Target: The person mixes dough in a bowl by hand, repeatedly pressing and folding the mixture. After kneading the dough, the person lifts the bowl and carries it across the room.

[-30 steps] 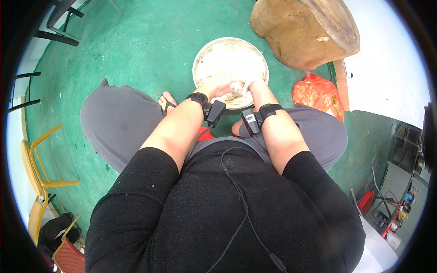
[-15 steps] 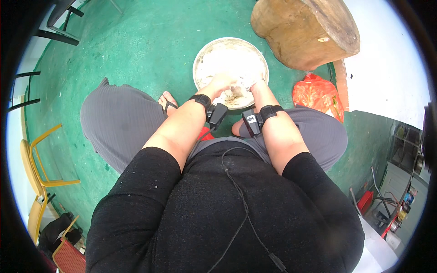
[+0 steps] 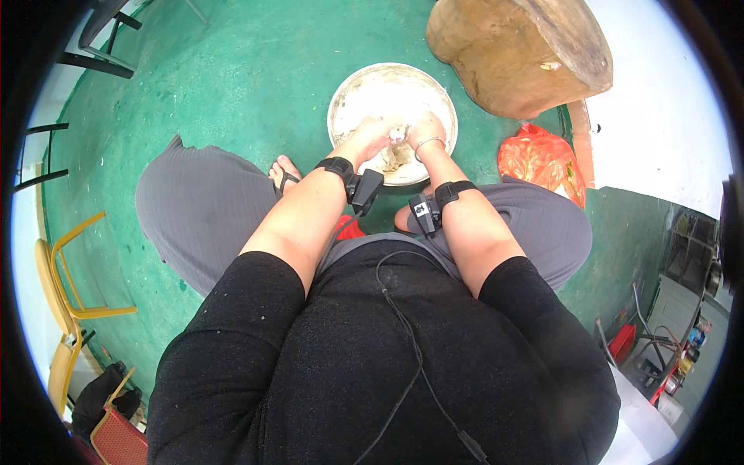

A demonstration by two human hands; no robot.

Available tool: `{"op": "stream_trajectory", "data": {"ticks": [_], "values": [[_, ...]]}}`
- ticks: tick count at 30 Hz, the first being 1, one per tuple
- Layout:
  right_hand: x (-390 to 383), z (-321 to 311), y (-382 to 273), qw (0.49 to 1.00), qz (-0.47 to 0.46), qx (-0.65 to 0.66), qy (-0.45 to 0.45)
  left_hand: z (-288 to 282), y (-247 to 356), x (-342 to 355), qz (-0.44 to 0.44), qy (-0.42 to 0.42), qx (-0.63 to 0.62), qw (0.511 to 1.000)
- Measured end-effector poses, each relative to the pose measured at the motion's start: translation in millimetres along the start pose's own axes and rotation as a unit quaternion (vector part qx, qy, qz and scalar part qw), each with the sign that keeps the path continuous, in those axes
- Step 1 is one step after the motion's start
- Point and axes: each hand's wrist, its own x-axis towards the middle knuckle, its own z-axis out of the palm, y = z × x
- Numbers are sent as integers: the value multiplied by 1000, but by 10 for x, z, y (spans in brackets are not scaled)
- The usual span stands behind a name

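Note:
A round, light-coloured metal basin [image 3: 335,116] stands on the floor between my feet. Glare bleaches most of its inside, and brownish-grey patches show toward its near side. Both hands are down in it, close together. My left hand [image 3: 374,133] looks curled, at the left of a small pale lump [image 3: 397,134]. Opposite it, my right hand [image 3: 425,129], with a bracelet at the wrist, curls in from the right. The lump sits between the two hands; its kind cannot be made out. The fingertips are washed out by the light.
A large brown wooden block [image 3: 511,54] stands beyond the basin at the right. Near my right knee lies an orange-red plastic bag [image 3: 542,163]. A yellow-framed chair [image 3: 66,294] is at the left, and a cluttered metal rack [image 3: 690,256] at the right. The floor is green.
My right hand has moved inward and away from me, from the basin's right edge to beside my left hand. Its bracelet now shows. My left hand has shifted only slightly.

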Motion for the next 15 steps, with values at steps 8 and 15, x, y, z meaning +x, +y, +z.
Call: {"op": "stream_trajectory", "data": {"ticks": [8, 15], "values": [[161, 140, 122, 980, -191, 29, 41, -37, -55, 161, 31, 61, 50, 996], [31, -25, 129, 993, -8, -92, -76, -136, -34, 185, 52, 65, 91, 992]]}}
